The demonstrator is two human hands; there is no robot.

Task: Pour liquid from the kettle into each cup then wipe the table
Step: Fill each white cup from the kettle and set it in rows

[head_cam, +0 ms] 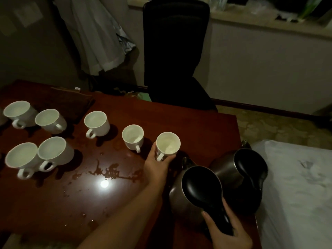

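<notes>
**Left hand on rightmost cup, right hand on kettle handle**

Left hand [158, 163] wraps the rightmost cup [168, 145] from the near side: thumb on its left wall, fingers curled under the right side, handle between them. Cup sits upright on the table [206, 133], a little liquid visible at the bottom.

Right hand [227, 229] grips the black handle of the near kettle [194, 191], fingers curled round the handle's lower end. Kettle is steel-bodied with a black lid, spout pointing toward the held cup, just beside it. Can't tell whether the base is on the table or slightly lifted.

Second kettle [239, 169], same type, stands just behind and to the right of the first, near the table's right edge.

Six more white cups, all upright:
- small cup [133, 138] just left of the held one, apart from it, a little liquid inside
- middle cup [97, 124] further left
- back pair [34, 115] at far left, partly on a dark cloth [71, 103]
- front pair [37, 155] at near left, touching each other

Fill level in those last five is hard to read.

Spilled liquid [109, 172] spreads on the tabletop between the front pair and the left forearm, with scattered droplets nearer the camera. A lamp reflection sits just below the puddle.

Black chair [176, 51] stands behind the table. White bedding [296, 186] lies to the right.
</notes>
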